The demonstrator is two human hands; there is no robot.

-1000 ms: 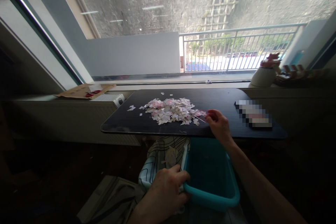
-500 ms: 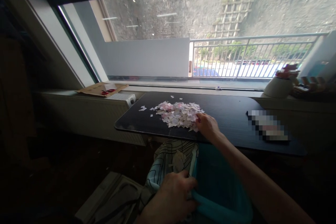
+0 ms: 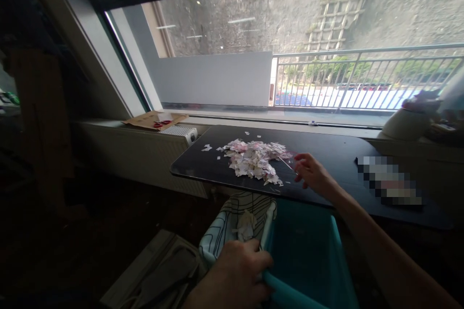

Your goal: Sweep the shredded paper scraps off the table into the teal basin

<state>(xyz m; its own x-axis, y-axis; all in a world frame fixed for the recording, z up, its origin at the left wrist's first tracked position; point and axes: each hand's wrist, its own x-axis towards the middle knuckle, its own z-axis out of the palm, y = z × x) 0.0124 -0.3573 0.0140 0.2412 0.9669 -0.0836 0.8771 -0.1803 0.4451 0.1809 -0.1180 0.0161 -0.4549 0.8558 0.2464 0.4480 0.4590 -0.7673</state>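
A heap of torn white and pinkish paper scraps [image 3: 253,159] lies on the dark tabletop [image 3: 195,164]. Just right of the heap is my right hand [image 3: 313,174], its fingers loosely apart. A thin white sliver [image 3: 285,162], perhaps a scrap seen edge-on, runs between the heap and the fingertips; whether they touch it is unclear. Below the table's front edge, my left hand [image 3: 241,268] is closed over the near rim of a teal bin [image 3: 300,289]. Against that bin stands another bin with a striped liner [image 3: 213,236], crumpled pale paper [image 3: 245,224] inside it.
On the table's right side is a blurred-out flat object [image 3: 389,181]. A radiator [image 3: 145,149] stands left, with brown paper [image 3: 145,120] and red-handled scissors [image 3: 162,123] above it. A pale box [image 3: 152,270] sits low left. Behind the table is a window.
My right hand has pulled away from the heap to the right, its fingers loosening. A few scraps now trail at the heap's right side. My left hand stays on the bin; the view has shifted.
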